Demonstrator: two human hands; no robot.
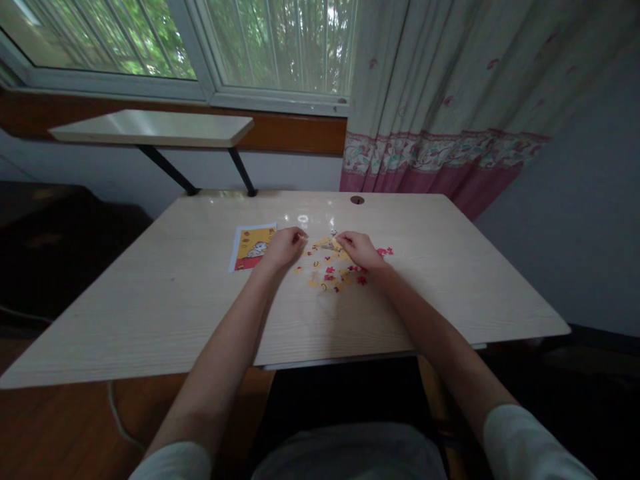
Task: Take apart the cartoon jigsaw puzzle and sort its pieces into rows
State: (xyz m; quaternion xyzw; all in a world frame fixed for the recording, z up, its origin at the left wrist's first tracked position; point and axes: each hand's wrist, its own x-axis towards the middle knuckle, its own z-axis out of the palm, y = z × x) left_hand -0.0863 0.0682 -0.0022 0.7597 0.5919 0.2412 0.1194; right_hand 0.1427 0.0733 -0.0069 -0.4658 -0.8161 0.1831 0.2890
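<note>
Several small yellow and red jigsaw pieces point(330, 271) lie scattered on the pale wooden desk point(200, 320), between and in front of my hands. My left hand point(286, 248) is closed, thumb and fingertips pinched at the left edge of the pieces. Whatever it may hold is too small to make out. My right hand point(361, 249) is also closed in a pinch, its fingertips at the far side of the pile by some yellow pieces. What sits between those fingertips I cannot tell. A printed picture point(247, 248), yellow and red with a white cartoon animal, lies left of my left hand, which partly covers it.
A raised shelf point(165, 127) on dark metal legs stands at the desk's back left. A round cable hole point(357, 200) is near the back edge. Behind are a barred window point(280, 47) and a floral curtain point(440, 100).
</note>
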